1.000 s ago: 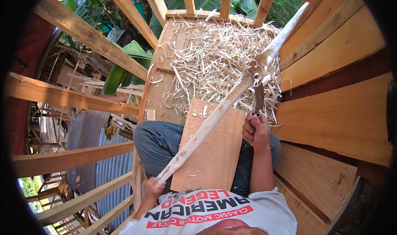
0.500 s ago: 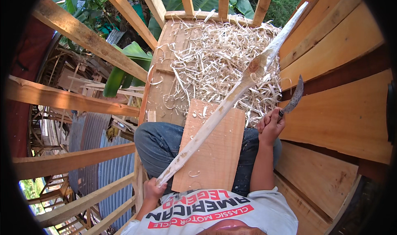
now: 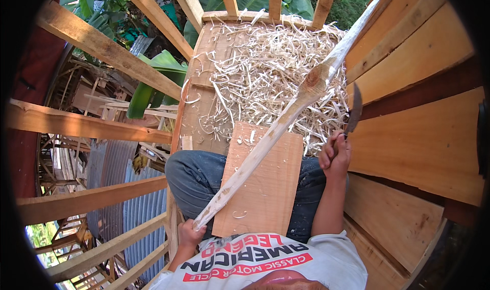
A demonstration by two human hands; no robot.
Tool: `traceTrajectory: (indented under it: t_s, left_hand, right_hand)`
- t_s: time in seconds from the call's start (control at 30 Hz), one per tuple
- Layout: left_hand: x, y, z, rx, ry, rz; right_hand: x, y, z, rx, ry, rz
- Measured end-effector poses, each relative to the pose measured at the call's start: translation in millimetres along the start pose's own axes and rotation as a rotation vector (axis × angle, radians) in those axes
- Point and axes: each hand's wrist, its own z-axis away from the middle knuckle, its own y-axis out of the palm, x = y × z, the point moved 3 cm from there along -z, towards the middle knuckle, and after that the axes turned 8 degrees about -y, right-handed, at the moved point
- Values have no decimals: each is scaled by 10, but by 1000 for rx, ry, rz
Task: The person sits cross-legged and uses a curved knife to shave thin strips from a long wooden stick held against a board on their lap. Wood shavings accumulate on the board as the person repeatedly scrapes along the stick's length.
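Note:
My left hand (image 3: 191, 233) is closed round the near end of a long whittled wooden pole (image 3: 260, 154). The pole slants up to the far right, with a brown knot partway along it and a pale tapered tip. In my right hand (image 3: 336, 153) is a knife with a curved blade (image 3: 354, 109). Its blade points away from me, to the right of the pole and apart from it. Across my lap lies a flat wooden board (image 3: 265, 188), under the pole, with a few shavings on it.
Curly wood shavings (image 3: 270, 65) cover much of the plank floor (image 3: 204, 111) ahead. Wooden railing slats (image 3: 92, 121) stand on the left and far side. A plank wall (image 3: 418, 142) rises close on my right. Corrugated metal sheets (image 3: 109, 172) and banana leaves (image 3: 158, 83) show beyond the railing.
The knife and my right hand have shifted slightly, and the blade has turned from leaning right to more upright. My left hand and the pole stay nearly still.

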Motion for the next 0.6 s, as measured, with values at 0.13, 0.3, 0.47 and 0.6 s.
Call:
traceTrajectory:
  t_s: [0.13,0.3,0.47,0.6]
  left_hand:
    - [23,-2,-10,16,-15,37]
    - [5,-1,-9,-8,0,26]
    - [21,6,5,-2,4,13]
    - [14,5,-5,-18,32,27]
  right_hand:
    - [-233,109,219,466,218,133]
    - [-196,239,176,511,355,464]
    - [-158,244,52,110,109,396]
    - [-152,311,80,158,93,483]
